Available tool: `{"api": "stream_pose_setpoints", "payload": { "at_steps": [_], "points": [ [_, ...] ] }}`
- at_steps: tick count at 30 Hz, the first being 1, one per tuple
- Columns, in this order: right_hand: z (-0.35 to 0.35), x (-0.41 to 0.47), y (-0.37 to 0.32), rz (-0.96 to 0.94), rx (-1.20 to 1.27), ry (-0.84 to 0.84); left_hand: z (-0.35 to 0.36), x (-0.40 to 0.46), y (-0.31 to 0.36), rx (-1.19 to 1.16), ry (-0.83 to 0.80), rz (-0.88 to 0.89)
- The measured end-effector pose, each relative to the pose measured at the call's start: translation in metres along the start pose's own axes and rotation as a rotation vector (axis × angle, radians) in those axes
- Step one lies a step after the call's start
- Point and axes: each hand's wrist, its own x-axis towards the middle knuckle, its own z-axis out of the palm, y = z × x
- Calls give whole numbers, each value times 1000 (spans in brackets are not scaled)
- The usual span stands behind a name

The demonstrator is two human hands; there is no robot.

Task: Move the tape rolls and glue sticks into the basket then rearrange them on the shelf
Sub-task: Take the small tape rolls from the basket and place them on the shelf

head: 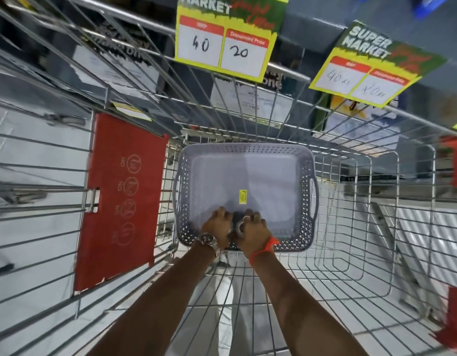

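Note:
A grey perforated plastic basket (309,186) sits inside a wire shopping cart. Its floor shows only a small yellow sticker (243,196). Both my hands meet over the basket's near rim. My left hand (217,226), with a wristwatch, and my right hand (254,231), with an orange thread at the wrist, curl their fingers around what look like greyish tape rolls (237,225) held between them. The rolls are mostly hidden by my fingers. No glue sticks are visible.
The wire cart (350,227) surrounds the basket, with a red plastic flap (119,201) on its left side. Above hang two yellow-green price signs (225,44) (368,70) on a grey shelf edge, with packaged goods (250,98) behind the wires. White tiled floor lies below.

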Motion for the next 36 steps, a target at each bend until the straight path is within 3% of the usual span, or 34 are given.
{"api": "stream_pose_setpoints", "payload": {
  "at_steps": [3,5,8,13,16,21,23,28,32,36],
  "points": [
    [11,6,-2,32,-29,27,-2,-6,-4,-30,32,-28],
    [7,4,-4,100,-72,-43,-6,-12,-6,-24,55,-48],
    [9,3,1,138,18,-113,-13,-16,-9,1,126,-62],
    [-31,-6,-9,146,141,-70,-44,-37,3,-101,247,-91],
    [-69,-12,-19,134,274,62,-73,-57,13,-213,418,-90],
    [-147,-26,-42,9,688,443,-132,-83,30,-457,859,107],
    [-185,-30,-56,-82,721,631,-176,-102,45,-549,1034,156],
    [-289,-32,-88,-264,718,927,-291,-125,64,-475,1373,273],
    [-349,-7,-105,-320,737,991,-366,-120,69,-434,1464,304],
    [-379,22,-111,-194,766,1066,-408,-111,75,-628,1332,252]
  ]
}}
